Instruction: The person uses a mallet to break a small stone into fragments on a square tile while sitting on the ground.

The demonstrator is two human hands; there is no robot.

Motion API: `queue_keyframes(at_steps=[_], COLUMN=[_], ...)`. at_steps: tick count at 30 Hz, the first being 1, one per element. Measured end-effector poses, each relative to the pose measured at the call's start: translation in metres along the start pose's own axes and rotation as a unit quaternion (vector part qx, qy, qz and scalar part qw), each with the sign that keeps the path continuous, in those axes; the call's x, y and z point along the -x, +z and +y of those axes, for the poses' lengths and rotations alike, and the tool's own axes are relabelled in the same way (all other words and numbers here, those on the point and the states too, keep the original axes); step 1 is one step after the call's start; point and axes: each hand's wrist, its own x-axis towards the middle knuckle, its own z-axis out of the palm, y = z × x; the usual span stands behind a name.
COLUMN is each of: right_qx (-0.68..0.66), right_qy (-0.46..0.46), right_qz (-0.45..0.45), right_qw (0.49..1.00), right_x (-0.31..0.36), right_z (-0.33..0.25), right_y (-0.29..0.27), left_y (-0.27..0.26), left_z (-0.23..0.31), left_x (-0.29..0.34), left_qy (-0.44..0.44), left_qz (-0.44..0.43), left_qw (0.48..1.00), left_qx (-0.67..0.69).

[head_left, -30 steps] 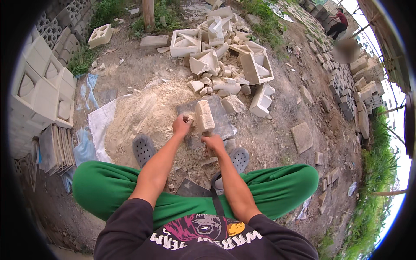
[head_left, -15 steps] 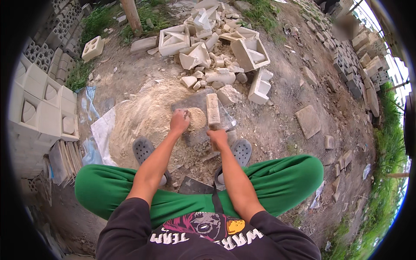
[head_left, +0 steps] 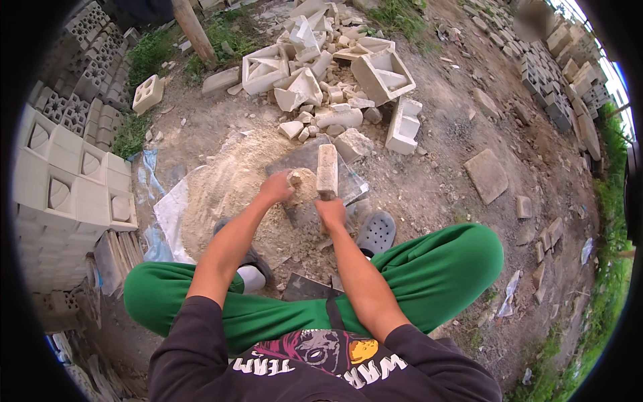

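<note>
A mallet with a block-shaped, pale, dust-covered head (head_left: 327, 169) is gripped by its short handle in my right hand (head_left: 331, 213), fingers wrapped round it. The head points away from me over a dark flat slab (head_left: 301, 158). Just left of it, my left hand (head_left: 276, 187) is closed on a small pale stone lump (head_left: 294, 179) at its fingertips. Beneath and around that hand lies crushed beige grit (head_left: 231, 181), heaped over part of the slab. The mallet head and the lump are apart.
Broken pale blocks (head_left: 301, 90) are piled beyond the slab. A white sheet (head_left: 173, 218) lies left of the grit. Stacked moulded blocks (head_left: 74, 181) stand at the far left, a flat stone (head_left: 487, 175) lies at right. My grey clogs (head_left: 376, 231) flank the work spot.
The whole view has shifted a little. The stone lump at my left fingertips shows more plainly now. My left foot has shifted, baring a white sock. The mallet stays in my right hand.
</note>
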Motion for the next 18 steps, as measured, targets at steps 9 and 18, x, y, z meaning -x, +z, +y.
queue_keyframes(at_steps=[9,18], right_qx=[-0.127,-0.187], right_qy=[0.084,0.093], right_qz=[0.011,-0.038], right_qw=[0.988,0.977], right_x=[-0.031,-0.010], right_z=[0.019,-0.005], right_y=[0.038,0.021], left_y=[-0.194,-0.129], left_z=[0.010,0.006], left_x=[0.012,0.009], left_qy=[0.053,0.027], left_qz=[-0.021,0.027], left_qw=[0.947,0.983], left_qx=[-0.318,-0.178])
